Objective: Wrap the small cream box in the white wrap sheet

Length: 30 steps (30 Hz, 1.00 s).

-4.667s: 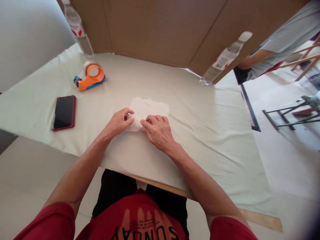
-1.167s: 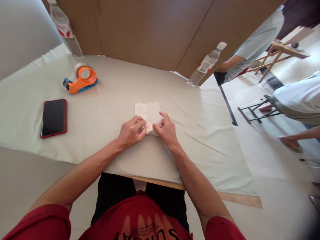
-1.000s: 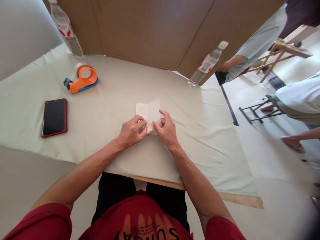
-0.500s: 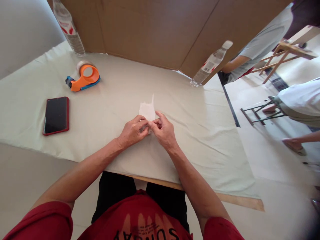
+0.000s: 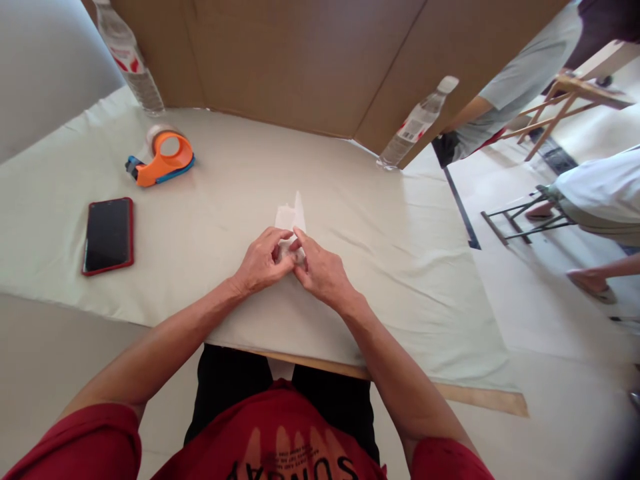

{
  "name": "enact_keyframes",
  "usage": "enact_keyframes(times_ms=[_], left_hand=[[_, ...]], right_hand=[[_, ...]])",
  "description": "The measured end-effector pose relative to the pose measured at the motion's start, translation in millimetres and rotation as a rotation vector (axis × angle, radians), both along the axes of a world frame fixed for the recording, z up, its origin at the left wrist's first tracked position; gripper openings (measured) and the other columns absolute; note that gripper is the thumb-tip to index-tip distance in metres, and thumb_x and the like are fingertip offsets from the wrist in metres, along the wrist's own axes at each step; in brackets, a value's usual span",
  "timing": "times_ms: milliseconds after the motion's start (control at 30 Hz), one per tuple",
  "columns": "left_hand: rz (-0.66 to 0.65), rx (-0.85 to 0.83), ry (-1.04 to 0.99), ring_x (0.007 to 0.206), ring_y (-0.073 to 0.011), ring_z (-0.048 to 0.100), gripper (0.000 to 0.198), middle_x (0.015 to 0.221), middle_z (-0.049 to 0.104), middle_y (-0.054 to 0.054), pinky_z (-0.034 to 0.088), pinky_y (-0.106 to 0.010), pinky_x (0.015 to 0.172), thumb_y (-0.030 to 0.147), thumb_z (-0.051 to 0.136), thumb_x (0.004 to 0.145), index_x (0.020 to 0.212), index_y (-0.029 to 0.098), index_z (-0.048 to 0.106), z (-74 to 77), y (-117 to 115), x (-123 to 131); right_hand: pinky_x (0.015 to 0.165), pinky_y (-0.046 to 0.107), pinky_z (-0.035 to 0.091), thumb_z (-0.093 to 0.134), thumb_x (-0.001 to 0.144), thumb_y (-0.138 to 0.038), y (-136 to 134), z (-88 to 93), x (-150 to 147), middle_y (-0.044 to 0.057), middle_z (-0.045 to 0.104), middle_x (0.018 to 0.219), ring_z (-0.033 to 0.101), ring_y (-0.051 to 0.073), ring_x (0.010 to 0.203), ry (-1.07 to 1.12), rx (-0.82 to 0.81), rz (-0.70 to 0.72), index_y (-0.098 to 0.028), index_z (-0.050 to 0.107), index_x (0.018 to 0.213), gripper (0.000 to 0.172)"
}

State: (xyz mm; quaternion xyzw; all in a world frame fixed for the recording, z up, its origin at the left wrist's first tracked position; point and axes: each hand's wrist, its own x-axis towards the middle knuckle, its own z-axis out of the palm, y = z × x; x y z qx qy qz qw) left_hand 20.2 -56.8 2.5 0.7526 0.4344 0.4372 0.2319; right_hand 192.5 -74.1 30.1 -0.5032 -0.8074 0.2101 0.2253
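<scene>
A small piece of thin white paper (image 5: 287,217), tissue-like, lies near the front middle of the cloth-covered table. Its far end sticks out beyond my fingers, with a narrow pointed flap standing up on the right side. My left hand (image 5: 263,260) grips its near part from the left, fingers curled and thumb towards me. From the right, my right hand (image 5: 323,268) pinches the same part, its fingertips almost touching those of the left. Between the hands the paper looks bunched or folded; my fingers hide most of it.
An orange and blue tape dispenser (image 5: 167,159) and a red-cased phone (image 5: 108,236) lie to the left. Two water bottles (image 5: 131,63) (image 5: 417,123) stand against a cardboard screen (image 5: 295,67) at the back. Beyond the table's right edge, people sit near a wooden stool (image 5: 565,100).
My fingers have shifted on the paper, and my right hand now covers more of its right side. The flap on the right looks broader and leans inward. The view has moved slightly.
</scene>
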Motion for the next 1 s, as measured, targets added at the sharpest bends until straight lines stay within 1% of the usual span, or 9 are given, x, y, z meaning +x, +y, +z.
enact_keyframes(times_ms=[100,200,300,367,500,600,733,867,1000], left_hand=[[0.031,-0.031,0.038,0.066,-0.0106,0.054,0.024,0.098,0.065,-0.005,0.05,-0.025,0.062,0.023,0.064,0.082,0.105,0.018,0.062,0.5,1,2],[0.035,-0.044,0.037,0.063,-0.0097,0.052,0.027,0.1,0.065,-0.005,0.049,-0.025,0.062,0.018,0.063,0.08,0.107,0.017,0.063,-1.6,3,3],[0.017,-0.049,0.021,0.061,-0.0088,0.051,0.031,0.104,0.065,-0.006,0.049,-0.024,0.062,0.018,0.063,0.08,0.111,0.018,0.062,-4.4,4,3],[0.014,-0.039,0.028,0.06,-0.0085,0.05,0.032,0.107,0.065,-0.007,0.05,-0.024,0.062,0.018,0.064,0.08,0.112,0.018,0.063,-5.9,4,3],[0.054,0.03,0.078,0.056,-0.0065,0.049,0.034,0.123,0.063,-0.011,0.051,-0.025,0.061,0.02,0.064,0.081,0.115,0.017,0.064,-6.5,1,3],[0.041,0.114,0.155,0.054,-0.0059,0.051,0.031,0.134,0.062,-0.012,0.052,-0.025,0.061,0.02,0.061,0.085,0.115,0.018,0.065,-4.4,0,2],[-0.015,0.174,0.214,0.069,-0.0106,0.065,0.022,0.12,0.071,-0.007,0.054,-0.025,0.07,0.019,0.057,0.089,0.107,0.021,0.068,-1.9,1,1],[-0.002,0.146,0.191,0.068,-0.0103,0.066,0.021,0.116,0.072,-0.007,0.053,-0.023,0.065,0.02,0.057,0.089,0.105,0.02,0.069,-3.4,2,1],[-0.008,0.131,0.167,0.065,-0.0095,0.064,0.021,0.116,0.072,-0.008,0.052,-0.022,0.062,0.02,0.057,0.088,0.105,0.019,0.069,-4.6,1,1]], right_hand=[[0.076,0.036,0.052,0.058,0.082,-0.021,2,4.1,0,0.013,0.068,0.125,0.067,0.024,0.086,-0.02,-0.005,0.032,-0.02,0.038,0.151,0.071],[0.074,0.034,0.052,0.062,0.08,-0.026,6,5.7,11,0.009,0.069,0.12,0.062,0.016,0.071,0.161,-0.109,0.036,-0.022,0.045,0.145,0.068],[0.064,0.03,0.052,0.058,0.084,-0.033,14,-0.3,25,0.006,0.07,0.106,0.056,0.012,0.062,0.429,-0.184,-0.133,-0.02,0.057,0.131,0.049],[0.061,0.029,0.051,0.057,0.084,-0.036,21,-7.0,31,0.004,0.069,0.093,0.056,0.012,0.063,0.5,-0.201,-0.217,-0.018,0.063,0.119,0.04],[0.068,0.03,0.049,0.057,0.085,-0.033,38,-17.0,26,0.004,0.068,0.089,0.056,0.013,0.067,0.389,-0.149,-0.165,-0.02,0.071,0.103,0.027],[0.077,0.032,0.048,0.053,0.087,-0.028,48,-18.0,16,0.005,0.069,0.09,0.06,0.017,0.078,0.293,-0.089,-0.097,-0.022,0.075,0.096,0.024],[0.078,0.032,0.048,0.052,0.086,-0.026,53,-14.4,15,0.004,0.07,0.086,0.06,0.017,0.078,0.246,-0.127,-0.058,-0.023,0.076,0.09,0.024],[0.068,0.03,0.049,0.056,0.083,-0.031,59,-10.5,24,0.004,0.071,0.085,0.059,0.015,0.067,0.316,-0.161,-0.197,-0.02,0.074,0.092,0.023],[0.048,0.027,0.043,0.062,0.079,-0.035,76,-10.2,27,0.006,0.07,0.085,0.06,0.014,0.054,0.388,-0.326,-0.356,-0.016,0.069,0.103,0.031]])
